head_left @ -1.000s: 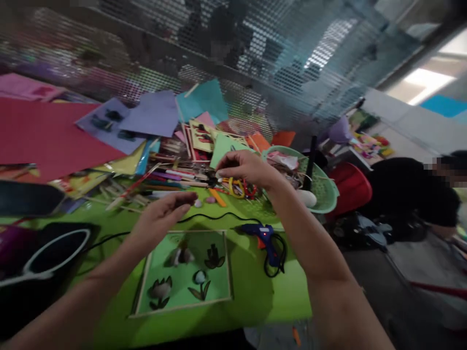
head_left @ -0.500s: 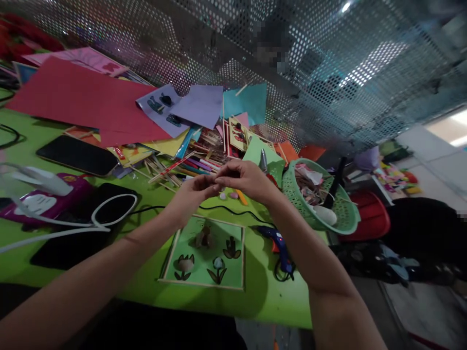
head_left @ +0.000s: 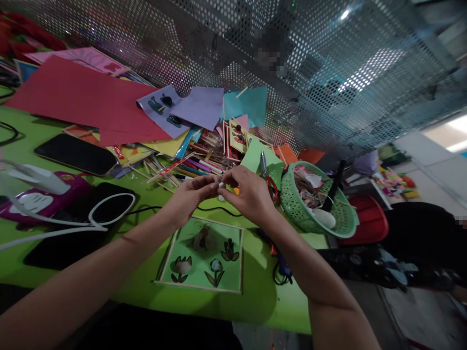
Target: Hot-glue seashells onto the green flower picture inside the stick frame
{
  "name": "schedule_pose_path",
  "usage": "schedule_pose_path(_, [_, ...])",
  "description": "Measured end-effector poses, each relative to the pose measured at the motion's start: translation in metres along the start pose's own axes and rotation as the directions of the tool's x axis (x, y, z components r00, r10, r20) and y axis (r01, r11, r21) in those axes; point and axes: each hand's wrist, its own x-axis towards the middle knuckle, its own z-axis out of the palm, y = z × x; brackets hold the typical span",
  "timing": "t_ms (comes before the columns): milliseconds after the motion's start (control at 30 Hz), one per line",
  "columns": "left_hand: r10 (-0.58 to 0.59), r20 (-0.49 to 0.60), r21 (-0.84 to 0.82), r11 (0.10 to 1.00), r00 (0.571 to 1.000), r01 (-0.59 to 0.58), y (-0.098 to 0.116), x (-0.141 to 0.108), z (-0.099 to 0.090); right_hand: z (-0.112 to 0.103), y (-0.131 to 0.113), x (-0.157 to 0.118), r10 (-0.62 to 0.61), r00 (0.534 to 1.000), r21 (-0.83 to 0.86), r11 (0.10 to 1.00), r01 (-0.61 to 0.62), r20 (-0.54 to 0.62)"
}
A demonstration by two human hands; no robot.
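Above the green picture card, my left hand and my right hand meet fingertip to fingertip. Both are closed in a pinch around a small whitish lump, too small to name exactly. On the card, framed with thin wooden sticks, are raised flower shapes and a brownish figure with eyes. Partly behind my right forearm lies a blue glue gun. Another pale bit shows just under my fingers.
Behind my hands are markers and loose sticks, coloured paper sheets and red-handled scissors. A green basket of scraps stands right. Phones and a purple power strip with white cable lie left. A person sits at right.
My fingertips have parted slightly, so the whitish lump now shows between them. My right hand has turned and come a little lower. The card stays on the table.
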Motion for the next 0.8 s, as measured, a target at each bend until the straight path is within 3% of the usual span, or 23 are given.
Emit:
schedule_pose_path(167, [0.018, 0.007, 0.007, 1.0, 1.0, -0.018, -0.002, 0.002, -0.002, 0.005, -0.002, -0.002, -0.002, 1.0, 0.015, 1.0, 0.001, 0.01])
schedule_pose_path(300, [-0.033, -0.025, -0.036, 0.999, 0.999, 0.032, -0.002, 0.002, 0.001, 0.003, 0.0, 0.001, 0.087, 0.996, 0.263, 0.961, -0.091, 0.026])
schedule_pose_path(367, [-0.055, -0.028, -0.059, 0.997, 0.998, 0.053, -0.001, 0.0, 0.003, 0.003, 0.004, 0.003, 0.16, 0.984, 0.454, 0.873, -0.175, 0.073])
schedule_pose_path(467, [-0.065, -0.024, -0.08, 0.995, 0.998, 0.063, 0.0, -0.001, 0.003, 0.005, 0.015, 0.004, 0.271, 0.934, 0.701, 0.619, -0.354, 0.232])
schedule_pose_path(533, [-0.049, -0.031, -0.087, 0.995, 0.998, 0.046, 0.0, 0.0, 0.001, 0.007, 0.024, 0.003, 0.305, 0.887, 0.774, 0.44, -0.454, 0.347])
schedule_pose_path(600, [-0.028, -0.043, -0.086, 0.996, 0.999, 0.024, 0.001, 0.002, -0.002, 0.01, 0.034, 0.003, 0.311, 0.865, 0.785, 0.376, -0.492, 0.393])
schedule_pose_path(667, [-0.012, -0.055, -0.079, 0.997, 0.998, 0.007, 0.002, 0.004, -0.004, 0.016, 0.043, 0.004, 0.307, 0.879, 0.758, 0.451, -0.471, 0.364])
schedule_pose_path(800, [-0.002, -0.124, -0.054, 0.999, 0.992, -0.005, 0.007, 0.003, 0.0, 0.034, 0.049, 0.008, 0.216, 0.944, 0.483, 0.817, -0.314, 0.248])
